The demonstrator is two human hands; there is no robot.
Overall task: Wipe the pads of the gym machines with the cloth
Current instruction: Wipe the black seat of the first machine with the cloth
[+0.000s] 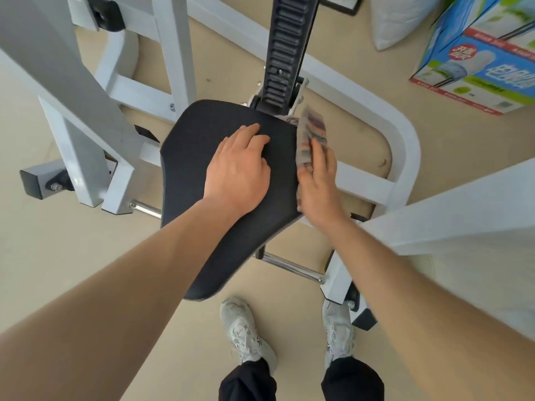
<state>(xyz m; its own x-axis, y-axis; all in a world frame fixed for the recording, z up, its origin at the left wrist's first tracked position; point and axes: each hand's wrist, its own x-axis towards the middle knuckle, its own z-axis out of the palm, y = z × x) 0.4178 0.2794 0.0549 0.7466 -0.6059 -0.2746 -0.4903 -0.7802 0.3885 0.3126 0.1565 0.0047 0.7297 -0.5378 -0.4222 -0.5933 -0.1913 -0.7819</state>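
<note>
Grip, right hand (317, 180): pressing cloth (311, 131) against seat pad (197, 169) edge, fingers apparently flat, though blurred. Grip, left hand (238, 169): lying open, bracing seat pad. Worth pressing firmly along the whole edge.

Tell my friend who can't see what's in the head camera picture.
A person's right hand presses a striped cloth against the right edge of a black seat pad, while the left hand rests flat on top.
</note>
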